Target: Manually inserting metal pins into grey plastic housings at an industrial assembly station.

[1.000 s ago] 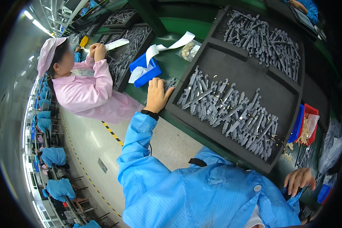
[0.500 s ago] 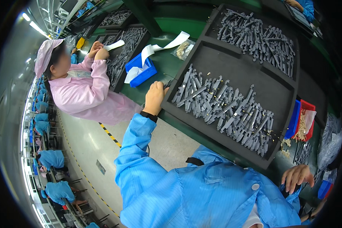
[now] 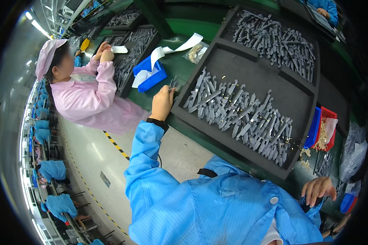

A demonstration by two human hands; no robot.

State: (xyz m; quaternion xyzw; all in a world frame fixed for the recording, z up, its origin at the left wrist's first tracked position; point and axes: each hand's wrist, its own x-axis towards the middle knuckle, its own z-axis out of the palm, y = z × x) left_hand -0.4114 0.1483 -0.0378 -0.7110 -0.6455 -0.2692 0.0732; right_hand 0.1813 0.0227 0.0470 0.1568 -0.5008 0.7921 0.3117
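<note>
My left hand (image 3: pixel 162 103) is at the left edge of a black foam tray (image 3: pixel 223 130), its fingers closed round a few slim grey plastic parts (image 3: pixel 173 83) that stick out past the fingertips. Heaps of similar slim grey parts lie in the tray: one pile (image 3: pixel 241 116) along the near side, some with small brass-coloured bits, and another pile (image 3: pixel 276 45) in the far compartment. Low on the right, my right hand (image 3: pixel 318 190) hangs by the bench edge with its fingers loosely stretched and a little apart. Nothing shows in it.
Left of the tray stand a blue box (image 3: pixel 153 81) with white paper strip and a bag of small parts (image 3: pixel 196 53). Blue and red bins (image 3: pixel 325 128) and clear plastic wrap (image 3: pixel 353 153) lie right. A co-worker in pink (image 3: pixel 84 96) handles white strip at the left.
My left hand has shifted slightly left, and the grey parts in it now show more plainly, pointing upward. The right hand stays nearly in place.
</note>
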